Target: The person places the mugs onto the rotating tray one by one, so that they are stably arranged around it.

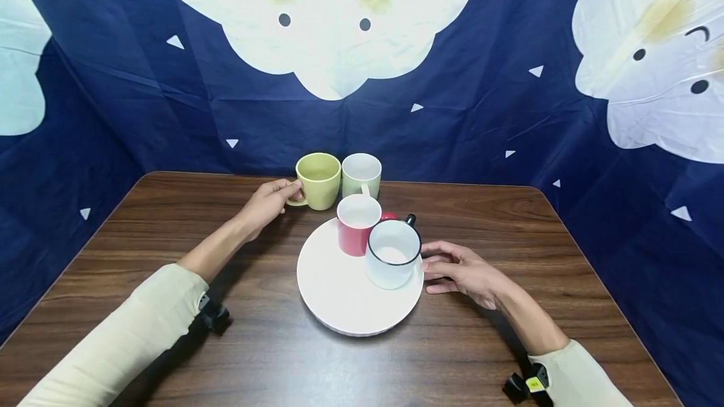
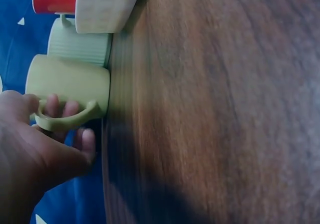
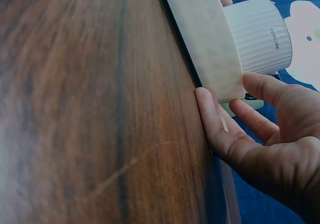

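My left hand (image 1: 271,200) holds the handle of a yellow-green mug (image 1: 325,190), which stands on the table; in the left wrist view fingers pass through the handle loop. Beside that mug stands a pale green ribbed mug (image 1: 352,186). A round white stand with a thick side (image 1: 345,306) bears a red mug (image 1: 352,237) with a white inside and a white mug (image 1: 390,272) with a black rim and black handle. In the right wrist view the white mug is ribbed and lettered. My right hand (image 3: 280,129) touches the stand's right side with loosely extended fingers.
All of it is on a dark wood-grain table (image 1: 481,357) with rounded back corners. A blue cloth (image 1: 464,137) with white cloud faces and small triangles hangs behind the table and at both sides. The yellow-green and pale green mugs are close to the back edge.
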`<state>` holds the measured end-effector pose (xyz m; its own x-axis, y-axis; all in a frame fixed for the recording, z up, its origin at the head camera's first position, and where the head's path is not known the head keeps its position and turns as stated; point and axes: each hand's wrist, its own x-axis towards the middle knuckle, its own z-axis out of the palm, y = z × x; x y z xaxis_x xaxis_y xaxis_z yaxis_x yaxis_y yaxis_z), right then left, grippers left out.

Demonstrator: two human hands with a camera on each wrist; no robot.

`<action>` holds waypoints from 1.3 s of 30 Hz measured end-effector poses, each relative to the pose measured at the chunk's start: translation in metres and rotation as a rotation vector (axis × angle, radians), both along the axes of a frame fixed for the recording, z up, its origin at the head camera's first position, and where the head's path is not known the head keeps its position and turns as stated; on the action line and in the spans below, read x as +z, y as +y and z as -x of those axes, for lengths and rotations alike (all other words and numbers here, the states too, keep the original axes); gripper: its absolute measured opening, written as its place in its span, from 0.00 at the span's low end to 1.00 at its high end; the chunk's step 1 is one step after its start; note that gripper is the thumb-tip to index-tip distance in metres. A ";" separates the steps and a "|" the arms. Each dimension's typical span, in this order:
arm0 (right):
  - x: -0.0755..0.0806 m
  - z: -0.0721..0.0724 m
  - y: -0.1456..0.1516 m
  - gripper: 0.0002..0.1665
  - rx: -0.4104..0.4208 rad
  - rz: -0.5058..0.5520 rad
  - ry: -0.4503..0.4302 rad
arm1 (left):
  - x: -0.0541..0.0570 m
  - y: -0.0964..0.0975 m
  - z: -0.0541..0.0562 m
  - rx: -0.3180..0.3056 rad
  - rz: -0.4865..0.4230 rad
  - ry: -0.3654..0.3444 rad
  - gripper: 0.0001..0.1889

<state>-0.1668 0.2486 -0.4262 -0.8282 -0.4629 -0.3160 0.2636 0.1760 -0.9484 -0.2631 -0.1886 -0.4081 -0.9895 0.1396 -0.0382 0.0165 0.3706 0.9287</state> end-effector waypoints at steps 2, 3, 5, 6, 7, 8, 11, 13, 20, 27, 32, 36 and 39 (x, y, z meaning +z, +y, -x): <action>0.000 0.000 0.000 0.37 -0.001 0.003 0.000 | 0.002 0.000 0.000 -0.022 0.016 -0.005 0.23; 0.000 0.000 0.000 0.37 -0.001 0.004 0.000 | 0.003 0.000 0.000 -0.034 0.023 -0.008 0.23; 0.000 0.000 0.000 0.37 -0.001 0.005 0.000 | 0.004 0.001 0.000 -0.052 0.020 -0.032 0.23; 0.000 0.000 0.001 0.37 -0.002 0.006 0.001 | 0.005 0.001 0.001 -0.061 0.007 -0.050 0.23; 0.000 0.000 0.001 0.37 -0.002 0.005 0.000 | 0.006 0.001 0.001 -0.074 -0.015 -0.072 0.22; 0.000 -0.001 0.001 0.37 -0.003 0.005 0.000 | 0.006 0.001 0.002 -0.086 -0.047 -0.096 0.22; 0.001 -0.001 0.001 0.37 -0.005 0.005 -0.001 | 0.005 0.002 0.004 -0.119 -0.155 -0.153 0.20; 0.001 -0.001 0.001 0.37 -0.007 0.004 -0.002 | 0.003 0.002 0.005 -0.137 -0.225 -0.165 0.20; -0.002 -0.001 0.000 0.37 -0.009 0.008 0.000 | -0.005 0.004 0.004 -0.112 -0.375 -0.179 0.21; -0.002 0.000 -0.001 0.35 -0.007 0.007 -0.001 | -0.007 -0.001 -0.007 -0.086 -0.404 -0.170 0.22; -0.002 0.000 0.000 0.35 -0.010 0.003 0.003 | -0.003 -0.003 -0.014 -0.070 -0.441 -0.157 0.22; -0.003 0.000 0.001 0.35 -0.007 0.003 0.003 | 0.003 -0.003 -0.018 -0.054 -0.479 -0.133 0.21; -0.004 0.000 0.001 0.35 -0.007 0.011 0.004 | 0.007 -0.002 -0.022 -0.042 -0.497 -0.114 0.21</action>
<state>-0.1671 0.2501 -0.4299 -0.8327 -0.4606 -0.3072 0.2607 0.1634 -0.9515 -0.2408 -0.1908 -0.4012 -0.9760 0.2081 -0.0639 -0.0894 -0.1154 0.9893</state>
